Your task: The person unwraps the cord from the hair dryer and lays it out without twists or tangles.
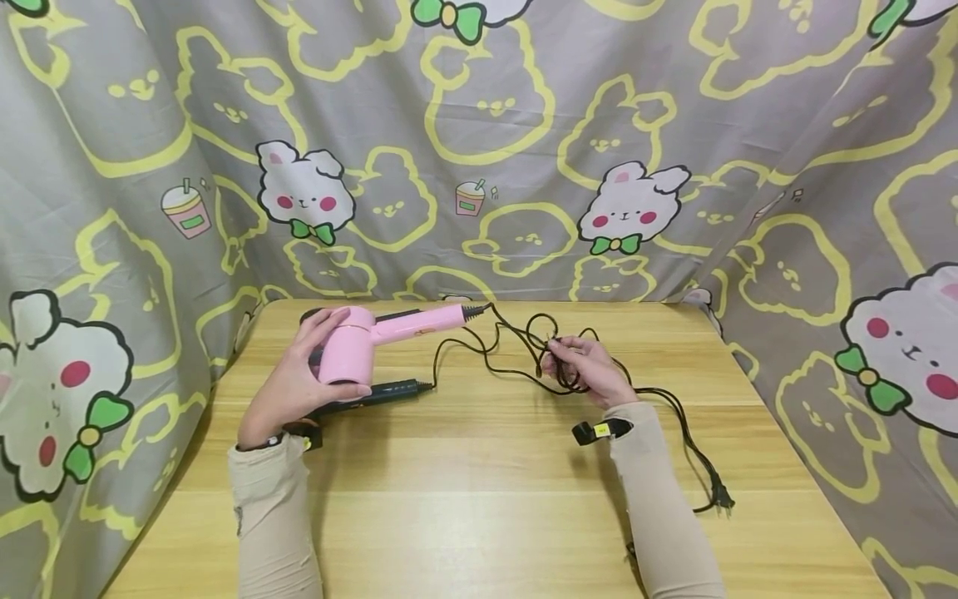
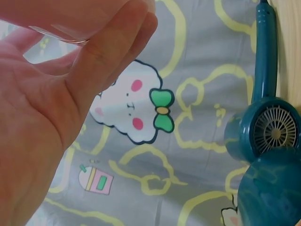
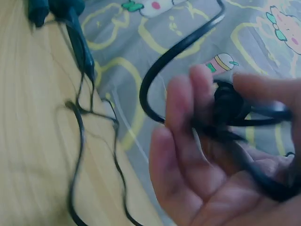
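Note:
My left hand (image 1: 288,387) grips a pink hair dryer (image 1: 350,353) round its barrel, above the left part of the table. The dryer's handle points right, and a black cord (image 1: 516,329) runs from its end. Dark teal hair dryers lie under and behind it: one handle (image 1: 389,391) shows in front, and a grille-ended barrel (image 2: 275,132) shows in the left wrist view. My right hand (image 1: 591,366) pinches a bunch of looped black cord (image 3: 265,181) between thumb and fingers. A dark lump (image 3: 228,101) in that grip is blurred.
A two-pin plug (image 1: 722,497) lies on the wooden table (image 1: 449,516) at the right, its cord (image 1: 684,424) trailing back past my right wrist. Loose cords cross the middle of the table. A patterned grey curtain (image 1: 397,91) hangs round the back and sides.

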